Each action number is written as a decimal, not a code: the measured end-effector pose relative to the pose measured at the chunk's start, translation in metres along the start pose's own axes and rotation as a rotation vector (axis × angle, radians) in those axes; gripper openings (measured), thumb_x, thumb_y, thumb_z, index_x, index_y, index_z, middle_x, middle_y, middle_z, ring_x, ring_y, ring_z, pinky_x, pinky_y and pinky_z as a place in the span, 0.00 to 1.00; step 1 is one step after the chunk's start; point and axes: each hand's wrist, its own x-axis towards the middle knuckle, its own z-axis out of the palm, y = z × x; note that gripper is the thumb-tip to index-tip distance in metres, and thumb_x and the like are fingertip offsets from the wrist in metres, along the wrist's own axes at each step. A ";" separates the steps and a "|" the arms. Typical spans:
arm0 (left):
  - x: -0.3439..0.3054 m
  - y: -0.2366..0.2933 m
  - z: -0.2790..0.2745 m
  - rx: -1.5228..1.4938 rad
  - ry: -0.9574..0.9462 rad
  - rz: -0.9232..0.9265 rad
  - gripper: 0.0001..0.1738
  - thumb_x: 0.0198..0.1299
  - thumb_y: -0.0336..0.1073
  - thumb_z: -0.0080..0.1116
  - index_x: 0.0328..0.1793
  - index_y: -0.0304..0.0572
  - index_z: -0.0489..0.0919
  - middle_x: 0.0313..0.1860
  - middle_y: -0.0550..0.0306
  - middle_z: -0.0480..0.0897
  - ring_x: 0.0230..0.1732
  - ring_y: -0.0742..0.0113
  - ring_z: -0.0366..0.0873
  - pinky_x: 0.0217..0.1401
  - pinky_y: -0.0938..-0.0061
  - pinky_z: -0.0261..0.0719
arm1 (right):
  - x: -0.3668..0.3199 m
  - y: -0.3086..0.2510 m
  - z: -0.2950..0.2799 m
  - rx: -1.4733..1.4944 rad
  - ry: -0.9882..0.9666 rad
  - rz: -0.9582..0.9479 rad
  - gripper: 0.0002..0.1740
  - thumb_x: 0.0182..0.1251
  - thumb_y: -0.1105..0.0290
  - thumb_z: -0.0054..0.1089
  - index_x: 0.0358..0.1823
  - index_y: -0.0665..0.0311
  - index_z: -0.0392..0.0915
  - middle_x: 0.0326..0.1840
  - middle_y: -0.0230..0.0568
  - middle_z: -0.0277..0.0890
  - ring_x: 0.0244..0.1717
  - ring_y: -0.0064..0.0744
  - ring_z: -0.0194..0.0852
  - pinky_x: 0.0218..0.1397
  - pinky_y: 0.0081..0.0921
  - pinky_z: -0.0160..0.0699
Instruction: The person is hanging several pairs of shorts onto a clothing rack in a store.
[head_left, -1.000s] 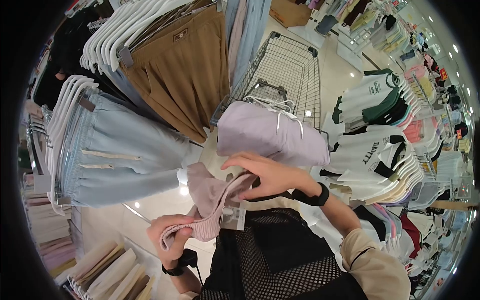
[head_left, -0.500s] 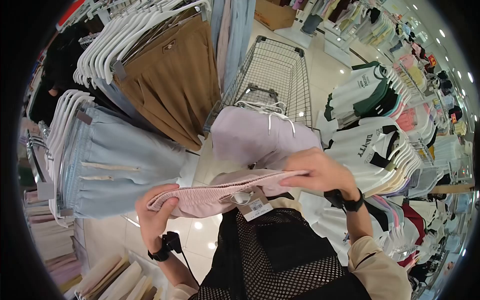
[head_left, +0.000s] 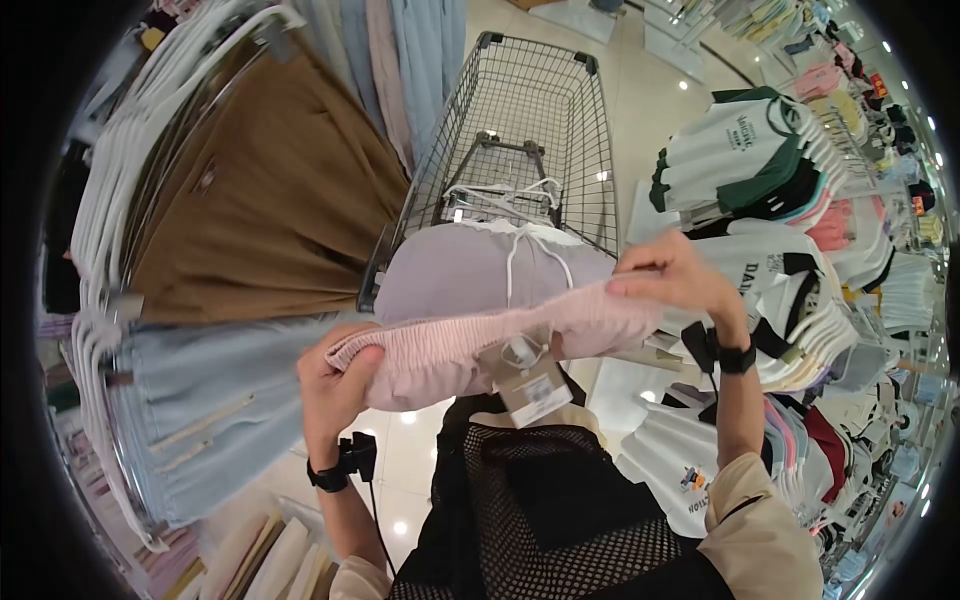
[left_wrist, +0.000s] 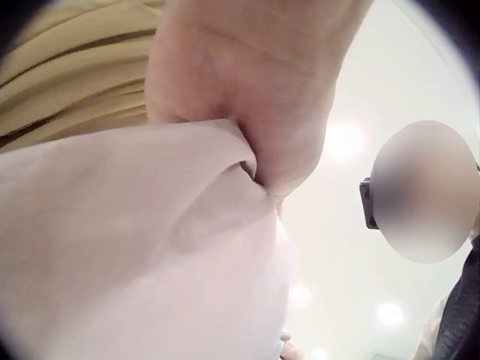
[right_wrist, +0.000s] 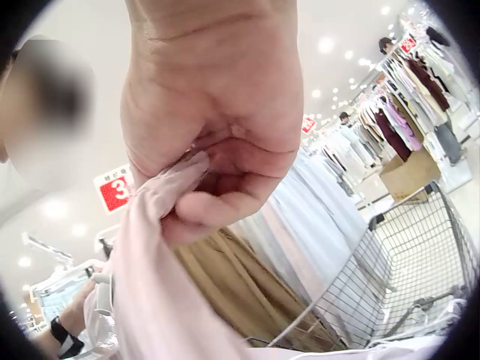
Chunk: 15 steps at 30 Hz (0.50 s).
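Observation:
Pink elastic-waist bottoms (head_left: 450, 345) are stretched sideways between my two hands, the ribbed waistband along the top. My left hand (head_left: 338, 382) pinches one end of the waistband, thumb over the fabric. At the other end, slightly higher, my right hand (head_left: 682, 278) pinches it between thumb and fingers. A brown and white paper tag (head_left: 535, 390) hangs from the middle of the band. In the right wrist view the pink fabric (right_wrist: 154, 277) drops from the curled fingers (right_wrist: 214, 210). Just beyond the band, folded lavender drawstring pants (head_left: 450, 268) lie at the cart's near end.
A wire shopping cart (head_left: 600, 150) stands ahead. On the left hang brown pants (head_left: 270, 190) and light blue pants (head_left: 220, 430) on white hangers. Racks of printed shirts (head_left: 735, 140) line the right side. Folded clothes (head_left: 285, 560) lie low at the left.
My right hand moved from the middle of the band to its right end, drawing the waistband out straight. Both hands then rose toward the cart, and the tag swung into full view.

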 end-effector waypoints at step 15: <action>0.094 -0.166 0.112 0.542 0.295 -0.329 0.15 0.74 0.36 0.57 0.53 0.27 0.81 0.42 0.47 0.88 0.41 0.63 0.85 0.48 0.72 0.82 | 0.367 0.518 0.070 -0.552 -0.364 0.580 0.26 0.65 0.52 0.65 0.55 0.65 0.81 0.56 0.54 0.84 0.58 0.54 0.83 0.61 0.50 0.82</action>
